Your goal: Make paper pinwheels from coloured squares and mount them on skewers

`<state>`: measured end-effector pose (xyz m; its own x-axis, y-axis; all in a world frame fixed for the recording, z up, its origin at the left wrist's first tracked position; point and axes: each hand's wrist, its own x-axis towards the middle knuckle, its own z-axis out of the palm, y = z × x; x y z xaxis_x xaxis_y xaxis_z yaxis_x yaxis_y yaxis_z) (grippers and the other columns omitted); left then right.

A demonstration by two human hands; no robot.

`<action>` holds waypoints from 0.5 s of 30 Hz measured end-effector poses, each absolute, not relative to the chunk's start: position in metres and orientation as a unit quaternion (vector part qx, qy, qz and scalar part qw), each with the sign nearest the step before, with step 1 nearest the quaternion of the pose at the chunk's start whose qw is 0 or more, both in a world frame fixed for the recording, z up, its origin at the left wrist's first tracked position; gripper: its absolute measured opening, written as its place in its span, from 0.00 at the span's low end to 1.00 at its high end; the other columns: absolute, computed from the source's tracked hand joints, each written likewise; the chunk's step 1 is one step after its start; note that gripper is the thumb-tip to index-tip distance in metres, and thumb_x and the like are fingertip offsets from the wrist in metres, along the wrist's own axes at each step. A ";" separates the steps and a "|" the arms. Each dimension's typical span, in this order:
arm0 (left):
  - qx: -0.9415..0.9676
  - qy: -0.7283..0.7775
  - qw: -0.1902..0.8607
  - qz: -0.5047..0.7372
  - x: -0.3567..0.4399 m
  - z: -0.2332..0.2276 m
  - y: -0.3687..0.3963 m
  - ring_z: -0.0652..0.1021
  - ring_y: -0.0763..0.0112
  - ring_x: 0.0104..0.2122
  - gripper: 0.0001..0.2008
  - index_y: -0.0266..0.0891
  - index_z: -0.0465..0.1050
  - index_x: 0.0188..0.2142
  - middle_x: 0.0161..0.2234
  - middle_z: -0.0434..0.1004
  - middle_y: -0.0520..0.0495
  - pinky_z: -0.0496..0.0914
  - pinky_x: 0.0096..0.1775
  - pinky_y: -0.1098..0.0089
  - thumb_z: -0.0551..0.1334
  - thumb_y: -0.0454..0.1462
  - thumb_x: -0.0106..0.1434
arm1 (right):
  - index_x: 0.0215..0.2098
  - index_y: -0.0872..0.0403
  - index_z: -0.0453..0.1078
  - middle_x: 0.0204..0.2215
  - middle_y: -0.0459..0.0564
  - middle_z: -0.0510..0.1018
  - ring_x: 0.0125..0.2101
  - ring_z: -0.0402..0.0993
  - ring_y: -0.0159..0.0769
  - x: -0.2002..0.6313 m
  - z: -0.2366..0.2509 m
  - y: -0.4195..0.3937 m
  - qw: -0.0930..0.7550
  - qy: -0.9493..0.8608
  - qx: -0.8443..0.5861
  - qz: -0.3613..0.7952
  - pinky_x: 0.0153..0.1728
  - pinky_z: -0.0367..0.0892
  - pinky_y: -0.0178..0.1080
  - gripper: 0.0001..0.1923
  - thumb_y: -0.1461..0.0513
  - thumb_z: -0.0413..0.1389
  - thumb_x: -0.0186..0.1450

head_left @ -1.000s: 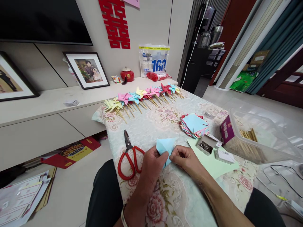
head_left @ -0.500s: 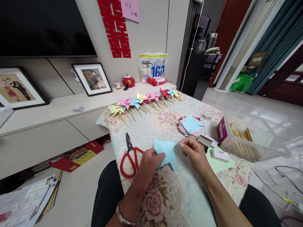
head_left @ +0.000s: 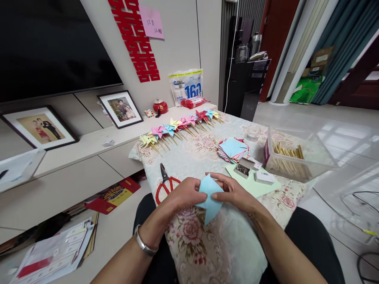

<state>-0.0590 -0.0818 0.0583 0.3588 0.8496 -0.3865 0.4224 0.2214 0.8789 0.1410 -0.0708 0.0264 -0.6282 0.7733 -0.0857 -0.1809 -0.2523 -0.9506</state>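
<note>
Both hands hold a light blue folded paper square (head_left: 209, 197) just above the flowered tablecloth (head_left: 207, 252). My left hand (head_left: 185, 194) grips its left side, and my right hand (head_left: 233, 192) pinches its right side with the thumb across the middle. Red-handled scissors (head_left: 165, 184) lie closed just left of my left hand. A stack of coloured paper squares (head_left: 233, 150) sits beyond my right hand. Next to it stands a small open box of pins (head_left: 243, 168) on a pale green sheet (head_left: 254, 185).
A row of finished paper pinwheels (head_left: 180, 127) on sticks lines the table's far edge. A clear plastic bin (head_left: 291, 156) with wooden sticks stands at the right. Framed photos (head_left: 120, 108) lean on the low cabinet at left. Papers (head_left: 56, 252) lie on the floor.
My right hand has come back onto the blue paper and both hands drew it closer to me. The camera view shifted up and to the left.
</note>
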 end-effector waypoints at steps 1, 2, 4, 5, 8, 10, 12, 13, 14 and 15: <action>0.603 0.538 0.562 0.177 -0.058 0.059 -0.082 0.62 0.75 0.21 0.03 0.39 0.66 0.23 0.20 0.63 0.55 0.53 0.23 0.72 0.58 0.35 0.44 | 0.62 0.52 0.64 0.39 0.49 0.79 0.39 0.74 0.41 0.140 0.026 -0.072 0.320 -0.524 -0.283 0.737 0.38 0.67 0.40 0.39 0.60 0.68 0.53; 0.609 0.542 0.554 0.170 -0.057 0.060 -0.081 0.63 0.75 0.21 0.04 0.39 0.66 0.22 0.20 0.64 0.55 0.53 0.23 0.72 0.59 0.36 0.44 | 0.62 0.52 0.63 0.40 0.49 0.79 0.38 0.74 0.41 0.139 0.026 -0.073 0.319 -0.530 -0.281 0.734 0.38 0.67 0.39 0.40 0.60 0.68 0.53; 0.617 0.552 0.539 0.159 -0.054 0.062 -0.082 0.63 0.74 0.21 0.04 0.39 0.67 0.22 0.20 0.65 0.55 0.53 0.23 0.72 0.59 0.35 0.43 | 0.63 0.53 0.62 0.40 0.49 0.79 0.37 0.74 0.40 0.138 0.023 -0.073 0.318 -0.544 -0.282 0.724 0.36 0.66 0.38 0.40 0.62 0.67 0.54; 0.619 0.557 0.531 0.158 -0.053 0.062 -0.082 0.63 0.74 0.20 0.03 0.39 0.67 0.21 0.20 0.65 0.55 0.54 0.23 0.72 0.60 0.35 0.43 | 0.63 0.54 0.62 0.39 0.48 0.79 0.36 0.74 0.39 0.137 0.022 -0.073 0.319 -0.550 -0.285 0.718 0.35 0.66 0.38 0.40 0.62 0.66 0.54; 0.624 0.568 0.505 0.180 -0.051 0.063 -0.083 0.63 0.74 0.19 0.01 0.39 0.69 0.19 0.19 0.66 0.54 0.53 0.22 0.72 0.60 0.34 0.42 | 0.64 0.55 0.61 0.41 0.49 0.79 0.37 0.73 0.38 0.136 0.019 -0.073 0.331 -0.579 -0.304 0.681 0.35 0.66 0.37 0.40 0.64 0.64 0.54; 0.627 0.569 0.492 0.204 -0.050 0.063 -0.083 0.62 0.74 0.18 0.01 0.39 0.70 0.18 0.17 0.65 0.55 0.52 0.22 0.72 0.60 0.32 0.41 | 0.63 0.56 0.62 0.43 0.50 0.78 0.37 0.73 0.38 0.136 0.017 -0.073 0.340 -0.599 -0.319 0.651 0.36 0.66 0.37 0.39 0.66 0.62 0.53; 0.629 0.566 0.486 0.218 -0.048 0.062 -0.083 0.61 0.74 0.18 0.03 0.40 0.70 0.16 0.16 0.64 0.55 0.51 0.21 0.72 0.60 0.31 0.40 | 0.62 0.56 0.63 0.43 0.50 0.79 0.36 0.72 0.37 0.135 0.017 -0.073 0.347 -0.608 -0.334 0.632 0.34 0.66 0.36 0.38 0.66 0.61 0.52; 0.629 0.564 0.487 0.221 -0.048 0.061 -0.082 0.61 0.75 0.17 0.03 0.40 0.70 0.16 0.15 0.64 0.56 0.51 0.21 0.72 0.60 0.31 0.40 | 0.61 0.56 0.64 0.42 0.49 0.79 0.35 0.72 0.37 0.135 0.017 -0.073 0.349 -0.608 -0.340 0.627 0.33 0.66 0.36 0.38 0.67 0.60 0.51; 0.629 0.563 0.488 0.222 -0.047 0.061 -0.082 0.61 0.75 0.17 0.03 0.39 0.71 0.16 0.15 0.64 0.56 0.51 0.21 0.72 0.60 0.30 0.40 | 0.61 0.56 0.64 0.42 0.49 0.79 0.34 0.72 0.37 0.135 0.016 -0.073 0.349 -0.608 -0.346 0.624 0.32 0.66 0.36 0.38 0.67 0.60 0.51; 0.628 0.562 0.491 0.220 -0.047 0.061 -0.081 0.62 0.74 0.18 0.04 0.39 0.72 0.17 0.16 0.65 0.56 0.51 0.21 0.72 0.60 0.30 0.40 | 0.61 0.56 0.64 0.42 0.49 0.79 0.34 0.72 0.37 0.134 0.016 -0.072 0.351 -0.607 -0.350 0.621 0.32 0.66 0.36 0.38 0.67 0.59 0.51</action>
